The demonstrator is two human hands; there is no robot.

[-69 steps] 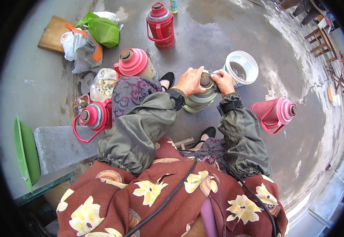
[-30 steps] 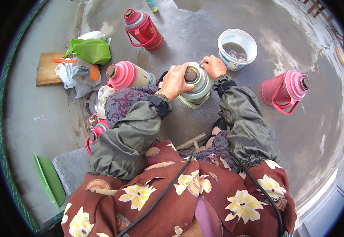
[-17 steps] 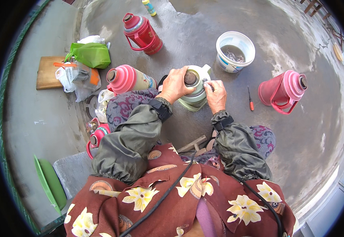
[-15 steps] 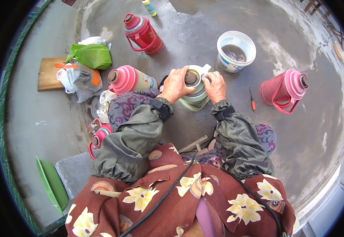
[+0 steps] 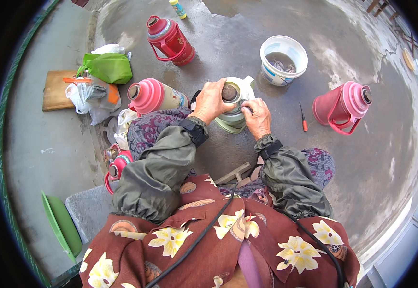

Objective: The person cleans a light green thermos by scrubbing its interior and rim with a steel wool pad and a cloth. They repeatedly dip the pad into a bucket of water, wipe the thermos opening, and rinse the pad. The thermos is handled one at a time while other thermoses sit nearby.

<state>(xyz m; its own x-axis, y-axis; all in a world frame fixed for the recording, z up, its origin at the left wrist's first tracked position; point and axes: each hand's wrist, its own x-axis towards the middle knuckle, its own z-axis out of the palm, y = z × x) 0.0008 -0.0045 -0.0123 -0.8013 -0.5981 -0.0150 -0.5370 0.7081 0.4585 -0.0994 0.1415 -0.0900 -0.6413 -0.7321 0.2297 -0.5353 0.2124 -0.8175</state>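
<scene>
A pale green thermos flask [image 5: 232, 126] stands upright between my knees, its brown cork stopper [image 5: 229, 92] in the mouth. Around the left side of its top wraps my left hand [image 5: 209, 102], thumb and fingers closed on the neck by the stopper. My right hand [image 5: 258, 116] is closed in a pinch against the near right side of the collar. Something small and dark shows between those fingers, too hidden to name. Left of the flask, close to my knee, a pink and cream thermos flask [image 5: 154, 96] leans.
A red thermos flask [image 5: 174, 44] is at the far left, a pink one [image 5: 336, 106] at the right. A white bucket [image 5: 284, 61] holds murky water and a rag. A red-handled screwdriver [image 5: 304, 120] lies on the floor. Bags [image 5: 105, 67] cover a wooden board [image 5: 55, 91].
My right hand has slid from the far right of the flask's top toward me, down the collar's side. The left hand keeps its hold. The whole view has shifted slightly.
</scene>
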